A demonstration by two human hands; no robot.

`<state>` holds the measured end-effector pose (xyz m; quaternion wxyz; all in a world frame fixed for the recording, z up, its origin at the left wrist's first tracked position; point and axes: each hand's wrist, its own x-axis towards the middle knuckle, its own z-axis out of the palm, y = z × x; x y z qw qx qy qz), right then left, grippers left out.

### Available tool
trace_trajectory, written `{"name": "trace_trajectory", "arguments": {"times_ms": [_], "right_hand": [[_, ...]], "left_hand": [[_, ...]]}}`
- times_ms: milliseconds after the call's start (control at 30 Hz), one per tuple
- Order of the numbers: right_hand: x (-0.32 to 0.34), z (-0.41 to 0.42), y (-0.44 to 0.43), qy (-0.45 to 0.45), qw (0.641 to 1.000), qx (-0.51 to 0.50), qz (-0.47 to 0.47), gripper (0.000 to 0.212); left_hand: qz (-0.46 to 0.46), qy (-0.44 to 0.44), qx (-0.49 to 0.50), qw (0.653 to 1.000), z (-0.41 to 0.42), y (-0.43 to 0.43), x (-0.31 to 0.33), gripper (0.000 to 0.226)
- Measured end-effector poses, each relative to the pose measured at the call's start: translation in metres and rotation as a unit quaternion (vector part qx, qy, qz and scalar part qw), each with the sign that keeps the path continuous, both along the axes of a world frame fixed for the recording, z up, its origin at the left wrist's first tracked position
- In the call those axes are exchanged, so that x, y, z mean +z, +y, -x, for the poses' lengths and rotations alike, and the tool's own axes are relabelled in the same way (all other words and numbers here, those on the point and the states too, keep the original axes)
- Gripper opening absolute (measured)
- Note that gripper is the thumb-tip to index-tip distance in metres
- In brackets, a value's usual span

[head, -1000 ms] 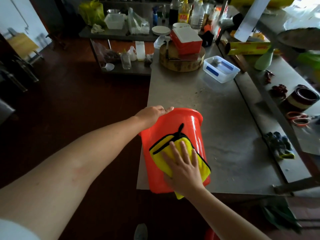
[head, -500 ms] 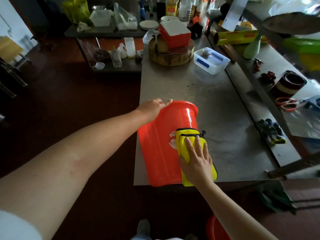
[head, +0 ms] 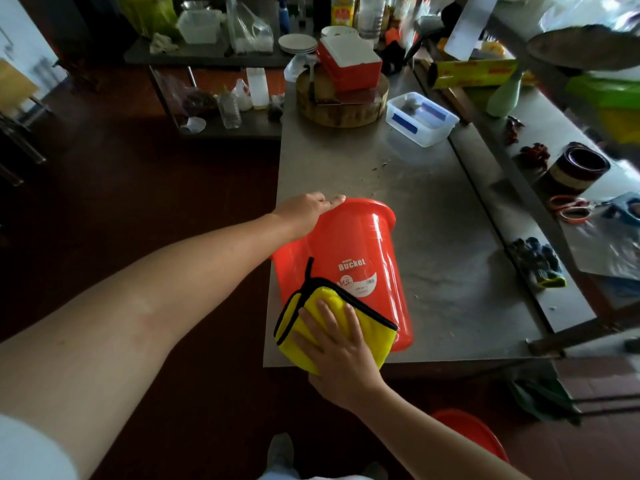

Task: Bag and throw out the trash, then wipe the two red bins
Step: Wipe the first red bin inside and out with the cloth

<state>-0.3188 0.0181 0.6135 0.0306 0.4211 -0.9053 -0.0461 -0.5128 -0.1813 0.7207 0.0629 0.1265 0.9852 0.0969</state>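
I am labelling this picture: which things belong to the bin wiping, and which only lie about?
For the job: red bin, yellow cloth, left hand, right hand, second red bin on the floor.
Lying about: scissors, gloves, clear box, chopping block.
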Motion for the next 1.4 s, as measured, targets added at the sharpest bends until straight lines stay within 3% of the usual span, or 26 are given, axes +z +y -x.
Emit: {"name": "trace_trajectory", "arguments": {"times_ms": [233, 500, 567, 667, 800, 967, 1400], "right_hand": [[0.002, 0.012, 0.049, -0.055, 0.978, -0.159, 0.122, 0.081], [-0.004, 0.018, 0.075, -0.135, 0.909, -0.303, 0.253, 0.073], [-0.003, 0.016, 0.073, -0.112, 0.93, -0.26, 0.232, 0.072], [-0.002, 0.013, 0.066, -0.057, 0.984, -0.099, 0.136, 0.078], [0.008, 0.023, 0.045, -0.014, 0.999, 0.03, 0.031, 0.083], [0.031, 0.052, 0.009, -0.033, 0.999, 0.016, -0.027, 0.076], [0.048, 0.118, -0.083, -0.028, 0.994, -0.09, -0.054, 0.076]], "left_hand": [[-0.002, -0.01, 0.001, 1.0, -0.002, -0.007, 0.0, 0.082], [-0.004, -0.013, 0.011, 1.0, 0.001, -0.001, 0.005, 0.079], [-0.004, -0.02, 0.018, 1.0, 0.002, -0.002, 0.008, 0.081], [-0.012, -0.057, 0.025, 0.998, 0.004, -0.011, 0.014, 0.083], [-0.016, -0.109, 0.025, 0.994, 0.009, -0.029, 0.021, 0.069], [-0.04, -0.165, 0.024, 0.985, 0.011, -0.048, 0.023, 0.064], [-0.085, -0.249, 0.019, 0.964, 0.019, -0.076, 0.026, 0.063]]}}
